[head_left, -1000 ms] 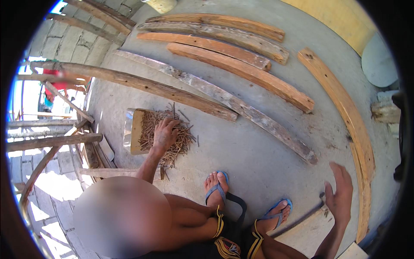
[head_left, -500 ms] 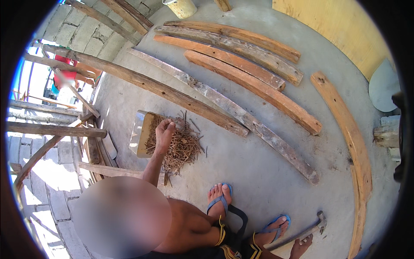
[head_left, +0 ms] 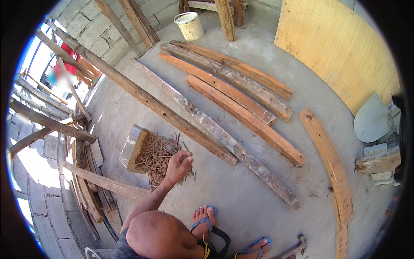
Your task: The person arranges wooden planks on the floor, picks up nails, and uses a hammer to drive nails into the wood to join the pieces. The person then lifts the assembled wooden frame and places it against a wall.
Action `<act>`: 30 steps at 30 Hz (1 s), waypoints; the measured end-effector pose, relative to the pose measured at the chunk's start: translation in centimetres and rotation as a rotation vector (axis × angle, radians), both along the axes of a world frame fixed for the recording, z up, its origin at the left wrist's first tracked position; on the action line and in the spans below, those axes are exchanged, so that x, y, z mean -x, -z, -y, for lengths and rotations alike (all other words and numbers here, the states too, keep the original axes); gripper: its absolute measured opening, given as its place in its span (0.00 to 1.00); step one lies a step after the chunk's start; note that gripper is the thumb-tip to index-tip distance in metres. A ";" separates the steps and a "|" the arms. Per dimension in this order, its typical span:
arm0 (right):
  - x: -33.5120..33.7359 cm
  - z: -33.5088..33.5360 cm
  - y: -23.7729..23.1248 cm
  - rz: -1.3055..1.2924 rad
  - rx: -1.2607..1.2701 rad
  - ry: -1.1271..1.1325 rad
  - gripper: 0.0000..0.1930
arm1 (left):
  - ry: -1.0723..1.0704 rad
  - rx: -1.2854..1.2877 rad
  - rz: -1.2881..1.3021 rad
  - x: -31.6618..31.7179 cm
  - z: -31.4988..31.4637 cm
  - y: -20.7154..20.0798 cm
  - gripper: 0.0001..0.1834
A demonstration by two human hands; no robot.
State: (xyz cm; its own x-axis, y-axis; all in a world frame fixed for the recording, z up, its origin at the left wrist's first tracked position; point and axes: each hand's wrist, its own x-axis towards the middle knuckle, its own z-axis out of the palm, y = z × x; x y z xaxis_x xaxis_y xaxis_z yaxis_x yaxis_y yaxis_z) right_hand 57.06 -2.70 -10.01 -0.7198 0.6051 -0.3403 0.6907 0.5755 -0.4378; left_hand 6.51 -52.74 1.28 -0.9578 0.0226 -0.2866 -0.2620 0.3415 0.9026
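My left hand (head_left: 178,167) is raised just beside a heap of rusty nails (head_left: 160,156), its thumb and fingers pinched together. Whatever sits in that pinch is too small to make out. The nails spill from a square tin container (head_left: 131,149) lying on its side. At the lower edge, a claw hammer (head_left: 301,244) rests low by my right foot, its head toward the right. Of my right hand (head_left: 292,257) only a sliver shows, at the hammer's handle; most of it is cut off by the frame.
Several old timbers (head_left: 248,118) lie across the concrete floor ahead, and a long beam (head_left: 146,100) slants from the left. Another timber (head_left: 327,155) lies right, near a shovel blade (head_left: 370,121) and plywood sheet (head_left: 332,56). A bucket (head_left: 189,26) stands far back. Another person (head_left: 71,64) is outside, far left.
My left hand has shifted from above the nails to their right side, still pinched. The view has tilted, so the hammer and right hand sit lower, with the right hand almost out of frame.
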 end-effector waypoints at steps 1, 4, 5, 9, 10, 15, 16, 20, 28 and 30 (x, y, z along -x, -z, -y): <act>0.5 -0.1 0.1 0.007 0.004 0.003 0.36 | 0.034 0.249 -0.188 0.0 0.4 0.2 0.09; 2.4 -0.2 0.2 0.032 0.005 0.026 0.36 | 0.015 0.738 -0.430 0.0 2.3 0.6 0.10; 3.0 -0.2 0.2 0.043 0.004 0.032 0.36 | -0.051 0.712 -0.365 0.1 2.9 0.6 0.11; 4.1 -0.4 0.4 0.056 0.012 0.061 0.36 | -0.137 0.778 -0.304 -0.1 4.1 1.3 0.10; 4.1 -0.5 0.5 0.056 0.018 0.066 0.36 | -0.131 0.808 -0.284 -0.2 4.1 1.5 0.10; 3.3 -1.7 -0.2 0.039 0.076 0.093 0.37 | -0.034 0.800 -0.376 -0.9 3.6 2.5 0.09; 3.2 -1.9 -0.5 0.038 0.093 0.097 0.37 | -0.014 0.841 -0.355 -0.9 3.7 2.6 0.08; 3.6 -2.4 -2.2 0.192 0.171 0.176 0.37 | 0.005 0.856 -0.357 -0.8 3.8 3.1 0.09; 14.5 -3.8 -10.2 0.268 -0.050 0.071 0.35 | 0.055 0.838 -0.366 -0.9 3.4 2.7 0.09; 19.2 -3.6 -13.0 -0.056 -0.004 0.011 0.34 | 0.064 0.837 -0.358 -1.1 3.5 2.4 0.09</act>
